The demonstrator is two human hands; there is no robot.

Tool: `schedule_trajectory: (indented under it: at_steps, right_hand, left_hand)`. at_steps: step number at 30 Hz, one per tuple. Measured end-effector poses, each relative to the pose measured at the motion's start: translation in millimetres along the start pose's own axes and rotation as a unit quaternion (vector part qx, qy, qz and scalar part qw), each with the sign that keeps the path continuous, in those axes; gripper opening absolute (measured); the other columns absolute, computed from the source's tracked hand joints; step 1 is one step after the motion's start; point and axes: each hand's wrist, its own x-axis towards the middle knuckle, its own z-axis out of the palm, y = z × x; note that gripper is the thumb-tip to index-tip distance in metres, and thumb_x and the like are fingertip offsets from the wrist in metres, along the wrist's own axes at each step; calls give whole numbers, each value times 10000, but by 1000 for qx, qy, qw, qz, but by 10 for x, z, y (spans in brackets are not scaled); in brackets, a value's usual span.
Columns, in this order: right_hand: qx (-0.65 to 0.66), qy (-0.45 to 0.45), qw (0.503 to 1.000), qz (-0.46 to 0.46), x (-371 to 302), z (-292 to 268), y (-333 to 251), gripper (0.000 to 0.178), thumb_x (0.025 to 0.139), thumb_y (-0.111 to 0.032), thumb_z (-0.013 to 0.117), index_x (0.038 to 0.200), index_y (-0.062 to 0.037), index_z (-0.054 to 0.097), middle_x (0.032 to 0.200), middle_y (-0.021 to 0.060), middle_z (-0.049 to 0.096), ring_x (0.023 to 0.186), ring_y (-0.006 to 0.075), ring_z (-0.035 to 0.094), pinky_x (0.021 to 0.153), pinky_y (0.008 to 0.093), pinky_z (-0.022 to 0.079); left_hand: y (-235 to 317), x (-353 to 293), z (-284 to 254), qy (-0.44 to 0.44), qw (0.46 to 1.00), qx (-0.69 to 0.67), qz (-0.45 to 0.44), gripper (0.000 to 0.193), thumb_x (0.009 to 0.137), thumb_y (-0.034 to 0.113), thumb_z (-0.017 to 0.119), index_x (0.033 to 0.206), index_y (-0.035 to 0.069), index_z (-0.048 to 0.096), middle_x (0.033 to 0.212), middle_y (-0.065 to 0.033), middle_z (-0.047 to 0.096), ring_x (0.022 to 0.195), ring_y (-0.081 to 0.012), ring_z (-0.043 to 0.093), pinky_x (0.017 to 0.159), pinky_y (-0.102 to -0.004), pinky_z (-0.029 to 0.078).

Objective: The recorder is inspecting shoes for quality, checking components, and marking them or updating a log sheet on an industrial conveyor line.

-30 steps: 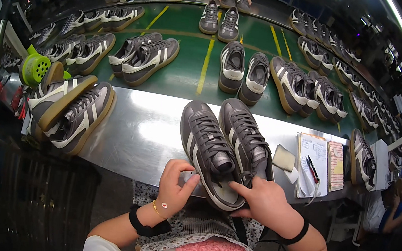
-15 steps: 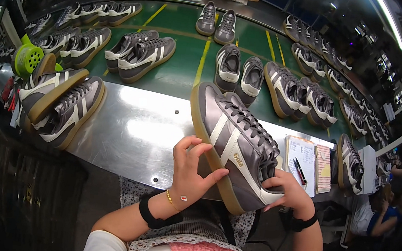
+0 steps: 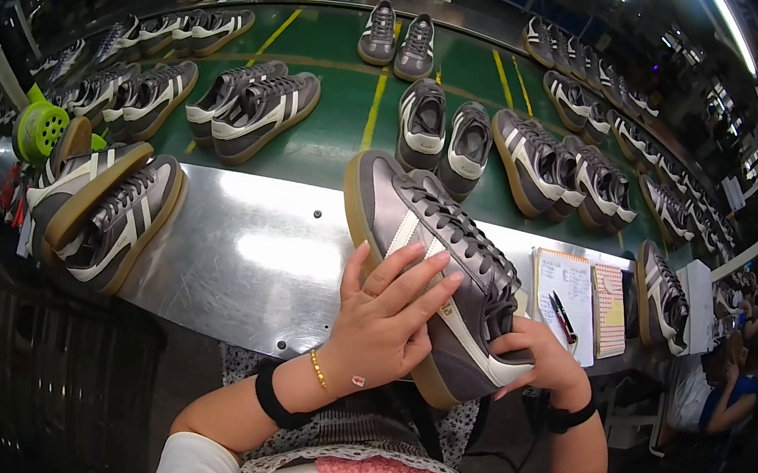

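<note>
the grey lace-up sneaker (image 3: 475,296), tilted above the steel bench (image 3: 210,245), looks light and pliable, best held by its likely stiffer heel (image 3: 462,367), which the right hand (image 3: 548,357) grips, the left hand (image 3: 388,317) lying open against its side.

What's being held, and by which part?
One gray sneaker, held at its heel collar by the right hand. The left hand lies spread against the shoe's striped side; whether it supports weight can't be told.

Metal bench (image 3: 224,280) bearing notebook (image 3: 568,286), sneakers (image 3: 129,231)
</note>
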Motion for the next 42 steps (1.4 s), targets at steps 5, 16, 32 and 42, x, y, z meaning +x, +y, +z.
schedule_trajectory:
  at_steps: [5, 16, 32, 42]
  right_hand:
    - [10, 13, 1000, -17, 58, 29, -47, 533, 454, -344, 862, 907, -132, 678, 724, 48, 451, 701, 256, 499, 628, 339, 391]
    - [-41, 17, 998, -40, 222, 140, -236, 495, 554, -401, 838, 919, -121, 656, 734, 57, 495, 716, 249, 528, 600, 336, 404]
    - [-343, 185, 916, 95, -310, -1041, -313, 443, 572, -479, 799, 825, -147, 652, 653, 31, 513, 661, 224, 562, 552, 338, 443]
    - [-433, 291, 800, 296, -790, -3570, 1340, 543, 593, -314, 804, 1045, -80, 615, 1014, 148, 628, 976, 322, 579, 852, 389, 456]
  left_hand:
    - [0, 34, -60, 7, 1000, 10, 24, 536, 671, 58, 558, 1200, 127, 597, 1286, -28, 527, 1231, -228, 447, 1065, -528, 147]
    - [-244, -60, -282, -79, 995, -66, 13, 427, 786, 207, 620, 1201, 112, 585, 1285, -40, 540, 1265, -243, 425, 1087, -529, 113]
    - [-1052, -946, -252, -130, 985, 26, -115, 294, 769, 161, 631, 1030, 27, 607, 1086, -173, 572, 1026, -379, 502, 889, -457, 383]
    - [-962, -847, -304, -155, 978, 55, -127, 343, 756, 175, 650, 1065, 37, 594, 1136, -163, 548, 1090, -375, 473, 947, -477, 352]
